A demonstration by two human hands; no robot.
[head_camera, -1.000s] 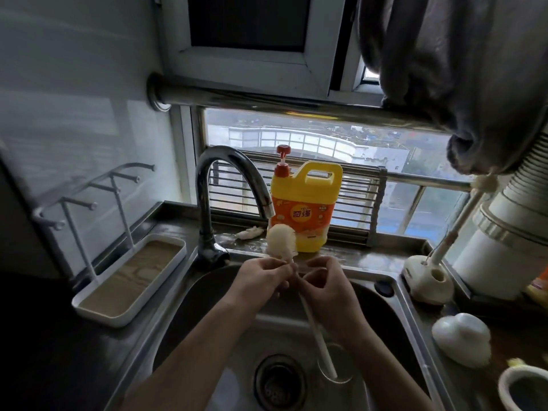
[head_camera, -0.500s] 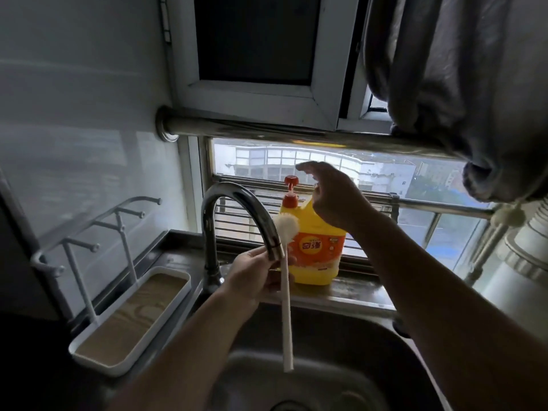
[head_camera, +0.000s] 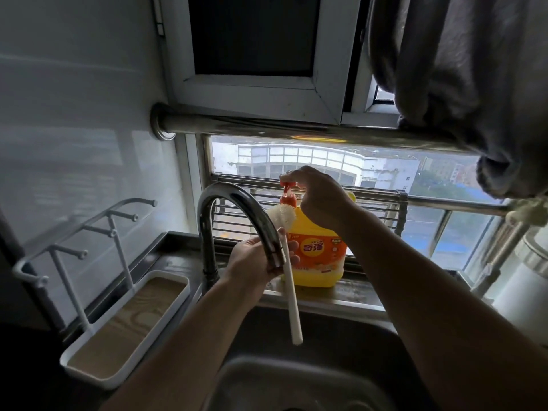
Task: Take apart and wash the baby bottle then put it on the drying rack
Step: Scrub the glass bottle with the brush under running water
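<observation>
Label: yellow detergent jug (head_camera: 321, 253) reads "奇强".
Bottle brush (head_camera: 292, 298): near upright, bristles up, handle down.
Left hand (head_camera: 255, 259): grips the brush.
Right hand (head_camera: 320, 197): fingers curled over red pump head (head_camera: 287, 185).

Right hand (head_camera: 321, 197) grips detergent pump (head_camera: 287, 191); left hand (head_camera: 255, 259) holds brush (head_camera: 292, 295).

Person's visible parts: bare left hand (head_camera: 252, 259); bare right hand (head_camera: 320, 197), at 1 o'clock from the left one. Both forearms (head_camera: 184, 336) are uncovered, skin exposed from wrist as far up as can be seen.
</observation>
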